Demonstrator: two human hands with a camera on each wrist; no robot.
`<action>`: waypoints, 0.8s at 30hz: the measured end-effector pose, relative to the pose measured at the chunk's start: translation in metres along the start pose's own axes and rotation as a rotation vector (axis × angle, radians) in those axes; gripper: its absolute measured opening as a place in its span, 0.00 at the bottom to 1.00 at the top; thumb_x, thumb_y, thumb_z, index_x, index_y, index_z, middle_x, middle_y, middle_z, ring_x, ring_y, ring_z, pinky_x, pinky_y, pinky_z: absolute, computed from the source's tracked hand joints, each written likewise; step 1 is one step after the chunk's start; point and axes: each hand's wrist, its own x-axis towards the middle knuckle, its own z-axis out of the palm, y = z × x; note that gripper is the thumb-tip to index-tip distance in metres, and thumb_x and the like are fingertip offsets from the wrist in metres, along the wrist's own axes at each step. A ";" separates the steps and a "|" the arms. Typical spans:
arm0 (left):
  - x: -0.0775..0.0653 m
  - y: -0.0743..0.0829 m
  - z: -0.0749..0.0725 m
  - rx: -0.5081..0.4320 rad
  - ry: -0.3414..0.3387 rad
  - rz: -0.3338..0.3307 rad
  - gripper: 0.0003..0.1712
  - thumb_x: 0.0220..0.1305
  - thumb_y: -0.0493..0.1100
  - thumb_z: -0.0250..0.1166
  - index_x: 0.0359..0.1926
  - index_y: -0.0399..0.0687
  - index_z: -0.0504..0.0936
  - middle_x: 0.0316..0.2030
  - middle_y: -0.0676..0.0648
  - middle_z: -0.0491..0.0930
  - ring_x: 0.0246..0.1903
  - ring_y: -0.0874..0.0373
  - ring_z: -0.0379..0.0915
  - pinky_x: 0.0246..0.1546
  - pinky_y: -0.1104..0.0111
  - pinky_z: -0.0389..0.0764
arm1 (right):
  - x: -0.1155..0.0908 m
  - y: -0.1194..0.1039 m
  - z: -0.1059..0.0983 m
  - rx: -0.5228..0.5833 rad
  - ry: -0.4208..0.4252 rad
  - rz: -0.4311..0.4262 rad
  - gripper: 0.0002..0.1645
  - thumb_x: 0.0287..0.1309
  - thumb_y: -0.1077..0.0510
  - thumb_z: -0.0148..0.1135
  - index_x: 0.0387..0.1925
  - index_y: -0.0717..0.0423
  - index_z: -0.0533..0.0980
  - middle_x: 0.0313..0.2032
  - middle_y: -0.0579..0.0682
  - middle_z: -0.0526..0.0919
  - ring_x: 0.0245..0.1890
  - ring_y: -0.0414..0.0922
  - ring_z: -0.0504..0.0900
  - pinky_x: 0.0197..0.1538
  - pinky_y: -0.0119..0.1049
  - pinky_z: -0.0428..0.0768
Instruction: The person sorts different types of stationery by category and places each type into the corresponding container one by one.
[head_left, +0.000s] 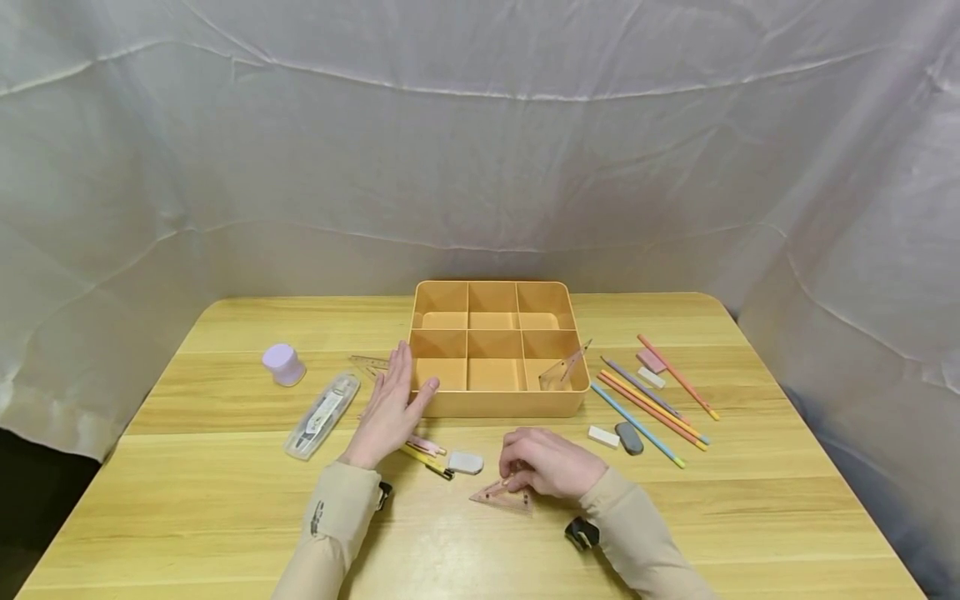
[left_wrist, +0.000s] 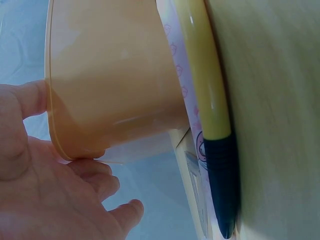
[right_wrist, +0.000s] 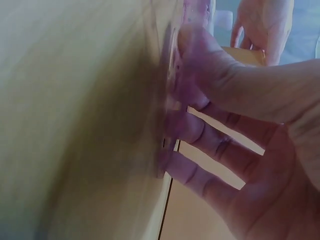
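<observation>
My left hand (head_left: pixel 388 414) rests against the left front corner of an orange six-compartment organizer box (head_left: pixel 498 406), its fingers mostly straight. In the left wrist view the thumb (left_wrist: pixel 35 97) touches the rim. Low over the table, my right hand (head_left: pixel 551 462) pinches a clear pinkish set square (head_left: pixel 501 497) between thumb and fingers. A second clear set square (head_left: pixel 564 368) leans in the box's front right compartment. Beneath and beside my left hand lie a yellow pen (left_wrist: pixel 207 85), a pink patterned pen (head_left: pixel 426 447) and a white eraser (head_left: pixel 466 462).
Several pencils (head_left: pixel 652 408) lie right of the box among erasers in pink (head_left: pixel 651 360), white (head_left: pixel 603 436) and grey (head_left: pixel 629 438). On the left are a lilac round container (head_left: pixel 283 364), a clear pencil case (head_left: pixel 322 417) and another clear set square (head_left: pixel 369 363), partly hidden.
</observation>
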 end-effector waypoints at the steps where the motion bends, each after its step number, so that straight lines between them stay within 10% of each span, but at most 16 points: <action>1: 0.000 0.000 0.000 0.001 0.000 0.001 0.46 0.80 0.59 0.44 0.78 0.34 0.34 0.80 0.39 0.29 0.81 0.43 0.27 0.80 0.43 0.35 | 0.000 0.000 0.000 0.004 0.003 -0.006 0.04 0.54 0.58 0.72 0.31 0.53 0.85 0.31 0.43 0.82 0.33 0.32 0.77 0.42 0.25 0.80; 24: 0.000 -0.001 0.001 0.003 0.008 0.010 0.46 0.80 0.59 0.44 0.78 0.34 0.34 0.80 0.38 0.30 0.81 0.41 0.29 0.80 0.42 0.36 | 0.000 0.004 -0.002 -0.040 0.088 -0.147 0.13 0.55 0.74 0.65 0.23 0.55 0.84 0.27 0.44 0.86 0.28 0.32 0.81 0.39 0.20 0.81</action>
